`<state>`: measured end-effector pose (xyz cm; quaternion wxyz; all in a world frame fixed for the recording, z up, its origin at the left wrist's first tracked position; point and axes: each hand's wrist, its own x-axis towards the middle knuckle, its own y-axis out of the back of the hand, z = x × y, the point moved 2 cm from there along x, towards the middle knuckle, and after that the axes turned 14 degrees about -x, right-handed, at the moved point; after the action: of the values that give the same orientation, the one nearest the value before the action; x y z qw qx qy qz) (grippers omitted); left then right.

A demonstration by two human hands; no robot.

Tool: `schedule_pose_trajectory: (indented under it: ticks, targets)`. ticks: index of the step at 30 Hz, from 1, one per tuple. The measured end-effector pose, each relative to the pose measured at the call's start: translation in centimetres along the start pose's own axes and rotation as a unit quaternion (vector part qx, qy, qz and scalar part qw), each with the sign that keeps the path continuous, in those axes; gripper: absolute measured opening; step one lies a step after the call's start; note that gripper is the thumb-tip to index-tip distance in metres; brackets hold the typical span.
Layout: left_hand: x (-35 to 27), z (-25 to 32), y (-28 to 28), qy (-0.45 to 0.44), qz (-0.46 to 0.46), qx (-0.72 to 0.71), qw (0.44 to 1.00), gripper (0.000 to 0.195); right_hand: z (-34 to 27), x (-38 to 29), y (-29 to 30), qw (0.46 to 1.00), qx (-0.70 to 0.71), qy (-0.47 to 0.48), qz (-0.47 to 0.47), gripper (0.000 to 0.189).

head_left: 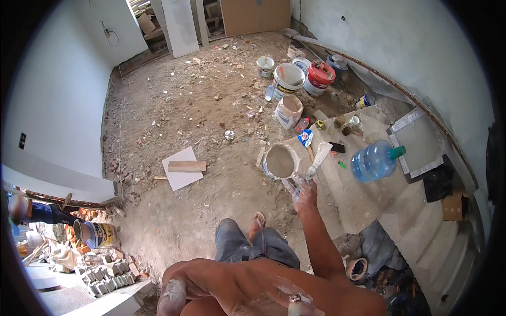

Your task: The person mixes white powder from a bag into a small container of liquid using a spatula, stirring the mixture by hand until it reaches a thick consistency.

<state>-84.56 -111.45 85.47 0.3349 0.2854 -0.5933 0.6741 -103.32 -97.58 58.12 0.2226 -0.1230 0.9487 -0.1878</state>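
My right hand (303,193), coated in white compound, grips a putty knife (321,156). The blade points away from me and is smeared with white. My fingers are close beside the rim of a bucket (265,168) full of smooth greyish compound (280,161); I cannot tell if they touch it. Beyond the blade are a wooden handle (311,152), a blue-and-white packet (305,138) and a black phone (337,147). My left hand is out of view; only the white-smeared left arm (172,296) shows at the bottom.
A large blue water jug (371,162) lies on the pale sheet (336,189) at right. Several pails, including a red-lidded one (319,77), and an open bag (289,112) stand ahead. A board (182,183) lies on the rubble floor. Another person (39,211) is at far left.
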Motion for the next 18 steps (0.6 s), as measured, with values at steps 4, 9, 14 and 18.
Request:
schedule_pose_trajectory:
  ticks: [4,9,14,18]
  targets:
    - [2.5,4.4,4.8,0.005,-0.043,-0.004,0.999,0.094,-1.0,5.7,-4.7,0.999,0.018,-0.003,-0.039,0.026]
    - [4.2,11.0,9.4,-0.056,-0.017,-0.030,0.998,0.097,-0.9,12.8,-10.1,0.999,0.017,0.003,-0.048,0.027]
    - [5.0,19.5,14.5,-0.081,0.025,-0.038,0.996,0.089,1.4,18.9,-15.1,1.000,0.002,-0.015,0.017,0.017]
    - [7.9,23.6,17.7,-0.137,0.053,-0.052,0.988,0.084,1.5,22.9,-19.4,0.999,0.033,-0.025,0.034,0.023]
